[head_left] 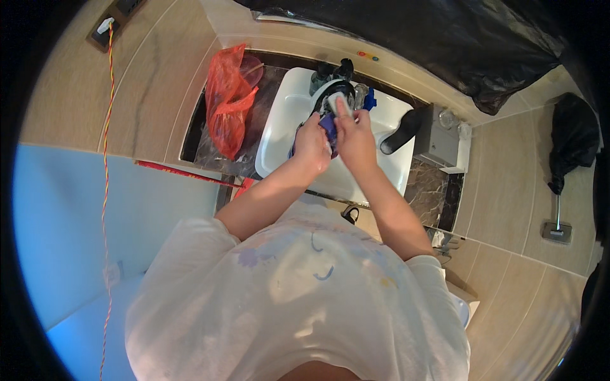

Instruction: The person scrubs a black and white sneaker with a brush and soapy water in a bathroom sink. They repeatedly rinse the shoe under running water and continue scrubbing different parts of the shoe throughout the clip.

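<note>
Over the white sink [270, 152], a dark shoe with white edges and purple parts [324, 96] is tilted between my hands. My left hand [311, 145] has its fingers wrapped round the near part of the shoe. My right hand [354, 136] grips a small white block [335, 105], its index finger stretched along the top. I cannot tell whether this block is a brush or a sponge. It is pressed against the shoe, where whitish foam shows. Fingers hide part of the shoe.
A red plastic bag [229, 108] lies on the dark counter at the left. Bottles [319, 77] stand at the sink's back edge. A black elongated thing [400, 132] crosses the right rim, beside a grey box [438, 136]. A twisted cord [107, 152] hangs at the far left.
</note>
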Demonstrator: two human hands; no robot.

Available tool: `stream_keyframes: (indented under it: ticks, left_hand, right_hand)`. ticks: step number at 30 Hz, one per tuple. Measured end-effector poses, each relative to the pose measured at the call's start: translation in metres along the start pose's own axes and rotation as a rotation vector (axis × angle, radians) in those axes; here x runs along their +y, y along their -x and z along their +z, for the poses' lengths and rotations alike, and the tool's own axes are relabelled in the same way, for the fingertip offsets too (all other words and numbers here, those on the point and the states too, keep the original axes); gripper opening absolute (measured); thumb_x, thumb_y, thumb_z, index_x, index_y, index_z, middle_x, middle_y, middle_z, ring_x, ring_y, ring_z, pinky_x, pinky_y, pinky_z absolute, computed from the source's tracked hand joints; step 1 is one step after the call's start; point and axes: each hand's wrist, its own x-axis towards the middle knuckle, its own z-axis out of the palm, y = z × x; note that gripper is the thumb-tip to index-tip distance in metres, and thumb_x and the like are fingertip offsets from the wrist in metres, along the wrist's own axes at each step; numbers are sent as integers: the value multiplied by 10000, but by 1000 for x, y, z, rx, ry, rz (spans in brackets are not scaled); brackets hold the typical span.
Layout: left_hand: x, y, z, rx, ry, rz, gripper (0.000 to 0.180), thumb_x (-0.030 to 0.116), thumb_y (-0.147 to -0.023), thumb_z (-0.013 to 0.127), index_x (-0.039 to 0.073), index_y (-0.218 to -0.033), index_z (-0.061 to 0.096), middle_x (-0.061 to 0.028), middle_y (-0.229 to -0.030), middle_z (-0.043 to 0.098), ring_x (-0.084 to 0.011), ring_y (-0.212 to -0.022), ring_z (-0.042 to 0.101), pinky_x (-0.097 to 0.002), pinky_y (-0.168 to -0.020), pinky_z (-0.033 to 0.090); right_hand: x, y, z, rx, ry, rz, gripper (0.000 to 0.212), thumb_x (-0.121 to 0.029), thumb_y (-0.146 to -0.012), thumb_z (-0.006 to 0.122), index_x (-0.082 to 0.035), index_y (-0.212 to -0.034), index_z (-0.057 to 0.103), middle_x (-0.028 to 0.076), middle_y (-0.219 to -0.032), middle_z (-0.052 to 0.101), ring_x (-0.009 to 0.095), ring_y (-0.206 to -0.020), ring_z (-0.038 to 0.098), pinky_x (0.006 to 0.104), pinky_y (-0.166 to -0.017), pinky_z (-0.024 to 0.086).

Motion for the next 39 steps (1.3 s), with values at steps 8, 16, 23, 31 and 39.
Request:
stream_keyframes:
  ticks: [8,16,23,31,39]
  left_hand:
    - [-2,-1,-6,-86,8,-113,313,305,-1023,394,63,-1088,582,-86,-1037,635,-195,-911,632,-357,-756,520]
    - [-4,11,-3,-70,67,-50,327,298,-1051,380,24,-1088,554,-67,-1021,615,-180,-917,601,-329,-826,488]
    - [-1,18,7,1,50,-58,309,300,-1048,388,44,-1069,559,-50,-960,616,-172,-860,601,-329,-797,489]
    - [0,27,19,-8,-3,-28,312,307,-1041,399,41,-1079,557,-48,-988,614,-167,-891,604,-308,-746,501]
    - [-2,28,14,100,61,-38,281,278,-1046,403,41,-1040,552,-40,-928,594,-152,-860,582,-312,-721,493]
  right_hand:
    - [24,0,8,38,-15,67,467,-160,-888,605,-275,-1339,566,227,-1067,536,394,-807,629,434,-671,543]
    - [18,1,5,-48,-93,118,488,-183,-874,612,-290,-1347,562,218,-1081,521,385,-804,626,437,-708,540]
    - [12,11,7,-19,-131,75,466,-137,-890,600,-235,-1344,565,211,-1048,542,378,-817,626,414,-688,541]
    - [7,23,12,44,-31,-23,466,-157,-894,618,-267,-1343,566,217,-1025,534,391,-748,615,450,-653,532]
    - [1,20,16,25,-62,-8,440,-151,-920,603,-244,-1349,565,183,-951,539,337,-758,594,390,-679,519]
